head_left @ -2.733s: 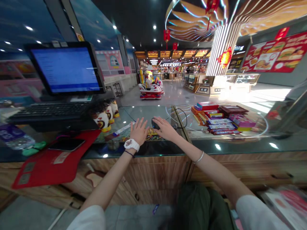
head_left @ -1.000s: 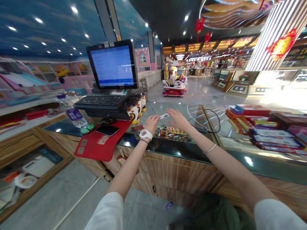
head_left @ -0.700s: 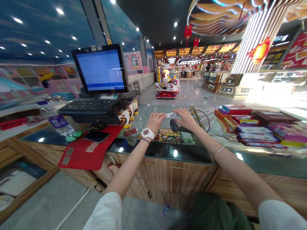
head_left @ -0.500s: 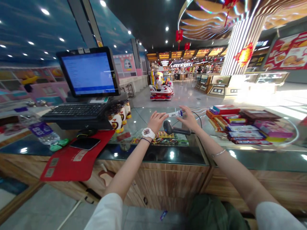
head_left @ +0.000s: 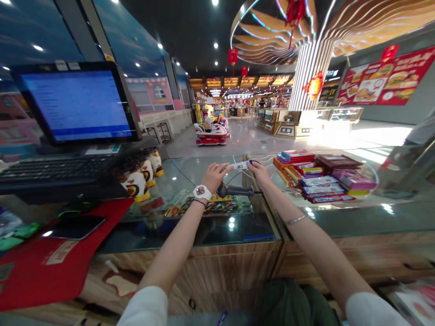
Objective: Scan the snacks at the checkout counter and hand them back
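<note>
A narrow white-and-blue wrapped packet is stretched between my two hands above the glass counter. My left hand pinches its left end, a white watch on the wrist. At the other end, my right hand has its fingers closed on the blue tip. Below the packet a black handheld barcode scanner lies on the glass with its head to the left, near my left wrist. To the right of my right hand, several wrapped chocolate bars and boxes are piled on the counter.
On the left stand a monitor, a keyboard and several patterned cups. A phone rests on a red mat. Snack packets show under the glass. A small blue wrapper lies on the floor.
My view has turned to the right, so the monitor and pile sit further left. Both hands still hold the packet, which has turned to show printed markings; my right fingers are more closed around its end.
</note>
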`<state>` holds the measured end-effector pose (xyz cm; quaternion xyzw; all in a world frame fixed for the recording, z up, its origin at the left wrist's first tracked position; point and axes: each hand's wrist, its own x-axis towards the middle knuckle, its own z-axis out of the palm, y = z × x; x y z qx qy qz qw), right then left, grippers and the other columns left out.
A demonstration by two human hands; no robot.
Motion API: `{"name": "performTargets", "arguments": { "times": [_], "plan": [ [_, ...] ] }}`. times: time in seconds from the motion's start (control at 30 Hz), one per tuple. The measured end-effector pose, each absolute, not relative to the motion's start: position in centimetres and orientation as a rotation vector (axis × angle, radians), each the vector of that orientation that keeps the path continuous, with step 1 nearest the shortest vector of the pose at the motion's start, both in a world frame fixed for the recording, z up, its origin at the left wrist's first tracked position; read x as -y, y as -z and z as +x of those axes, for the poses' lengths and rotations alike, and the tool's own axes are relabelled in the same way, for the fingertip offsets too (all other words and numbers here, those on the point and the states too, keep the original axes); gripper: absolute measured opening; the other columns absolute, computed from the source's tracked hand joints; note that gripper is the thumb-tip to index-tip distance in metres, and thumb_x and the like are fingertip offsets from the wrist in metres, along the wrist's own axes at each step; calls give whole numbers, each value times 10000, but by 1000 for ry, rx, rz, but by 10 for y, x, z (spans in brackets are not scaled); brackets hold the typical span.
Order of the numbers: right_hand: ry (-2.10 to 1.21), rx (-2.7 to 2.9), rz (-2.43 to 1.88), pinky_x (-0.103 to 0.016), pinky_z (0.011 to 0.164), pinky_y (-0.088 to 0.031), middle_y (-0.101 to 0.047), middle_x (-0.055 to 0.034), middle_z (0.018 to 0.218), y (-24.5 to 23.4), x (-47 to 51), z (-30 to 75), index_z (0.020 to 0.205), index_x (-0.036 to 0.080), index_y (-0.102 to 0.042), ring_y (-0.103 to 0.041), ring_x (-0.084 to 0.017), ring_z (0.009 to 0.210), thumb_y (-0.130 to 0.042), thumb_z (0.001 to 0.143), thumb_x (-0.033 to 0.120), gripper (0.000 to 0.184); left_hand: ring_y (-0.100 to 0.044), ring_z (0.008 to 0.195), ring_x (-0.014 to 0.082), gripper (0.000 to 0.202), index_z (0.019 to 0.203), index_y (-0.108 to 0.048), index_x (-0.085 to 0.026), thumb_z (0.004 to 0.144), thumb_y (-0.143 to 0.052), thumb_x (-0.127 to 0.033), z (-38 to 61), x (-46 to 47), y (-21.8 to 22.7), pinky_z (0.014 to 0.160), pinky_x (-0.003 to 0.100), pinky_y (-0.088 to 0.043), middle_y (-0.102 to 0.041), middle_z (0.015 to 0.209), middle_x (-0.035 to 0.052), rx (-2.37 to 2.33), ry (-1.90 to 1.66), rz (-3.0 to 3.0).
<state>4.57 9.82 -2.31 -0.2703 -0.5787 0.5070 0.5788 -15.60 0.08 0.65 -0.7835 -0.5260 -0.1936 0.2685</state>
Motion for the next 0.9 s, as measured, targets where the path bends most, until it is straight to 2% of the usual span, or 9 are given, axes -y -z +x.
{"name": "performTargets", "arguments": {
  "times": [0.17,0.3,0.4,0.6,0.77,0.9],
  "plan": [
    [-1257,1302,-606,-299,787,-492,-625,39,712,22,-96,47,683,214,-575,-606,-152,758,-778,557,643,491,-586,1175,221,527,1393,-554,-291,930,-465,-58,-158,0,-2,1063,395,-446,-601,1395,67,1403,485,-2117],
    [-1327,1254,-578,-308,738,-554,-625,56,712,18,-87,48,737,235,-492,-631,-142,724,-864,497,578,560,-590,1169,226,468,1374,-573,-275,945,-497,-107,-158,0,2,1039,391,-464,-608,1380,83,1330,509,-2149],
    [-1348,1261,-565,-338,720,-601,-644,57,736,17,-81,46,819,236,-533,-645,-146,707,-904,458,517,589,-601,1161,231,428,1359,-590,-281,950,-539,-163,-157,1,3,1028,393,-475,-614,1372,87,1289,542,-2159],
    [-1363,1223,-602,-339,685,-627,-649,43,703,19,-80,46,777,207,-586,-661,-145,646,-927,428,469,553,-606,1157,218,444,1357,-591,-319,947,-547,-152,-154,1,4,1032,393,-482,-606,1386,69,1306,541,-2195],
    [-1376,1297,-613,-356,659,-622,-686,26,732,23,-84,47,824,221,-607,-694,-175,640,-890,491,529,535,-577,1204,210,499,1349,-596,-348,935,-512,-82,-158,2,1,1101,434,-426,-628,1361,56,1356,570,-2188],
    [-1190,1444,-646,-400,751,-606,-712,5,777,22,-92,48,950,227,-629,-708,-201,737,-778,640,588,499,-540,1267,217,483,1317,-627,-333,929,-502,-75,-165,3,-2,1177,486,-328,-634,1358,52,1380,610,-2139]
  ]
}}
